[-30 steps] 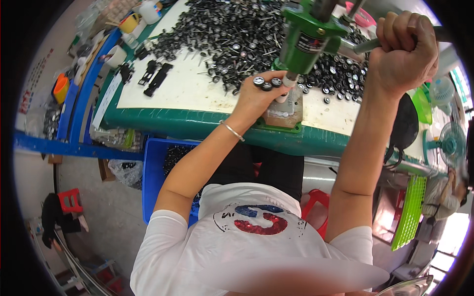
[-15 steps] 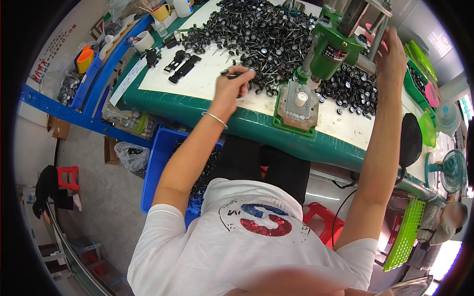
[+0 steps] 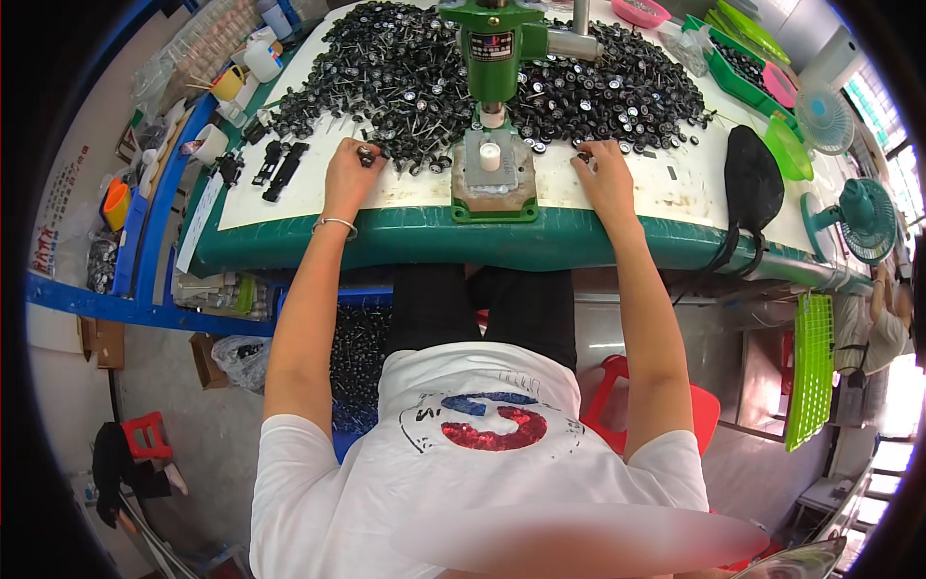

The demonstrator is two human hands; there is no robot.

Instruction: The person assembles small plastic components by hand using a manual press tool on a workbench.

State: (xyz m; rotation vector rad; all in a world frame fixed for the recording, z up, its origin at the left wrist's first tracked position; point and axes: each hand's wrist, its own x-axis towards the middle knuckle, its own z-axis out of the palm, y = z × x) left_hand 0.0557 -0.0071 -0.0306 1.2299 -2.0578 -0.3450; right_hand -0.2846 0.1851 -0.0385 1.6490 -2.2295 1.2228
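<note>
Left of the green press (image 3: 494, 58), my left hand (image 3: 353, 179) is closed on a small black wheel (image 3: 367, 156). My right hand (image 3: 606, 181) rests low over the table to the right of the press base (image 3: 495, 207). Its thumb and fingers pinch a small black wheel (image 3: 584, 156), partly covered by the fingertips. Between the hands, a white round post (image 3: 490, 157) stands on the metal plate of the press, under its ram. A large heap of black wheels (image 3: 405, 82), many with thin metal axles, spreads behind both hands.
Black plastic chassis parts (image 3: 283, 172) lie at the left of the white tabletop (image 3: 424, 190). A black bag-like item (image 3: 754, 188) and a green fan (image 3: 865, 220) are on the right. Below the table edge is a blue bin of black parts (image 3: 361, 357). A green tray (image 3: 743, 72) stands far right.
My right hand has come down from beside the press lever to the tabletop and now pinches a wheel. My left hand still holds its wheel. The whole view has shifted.
</note>
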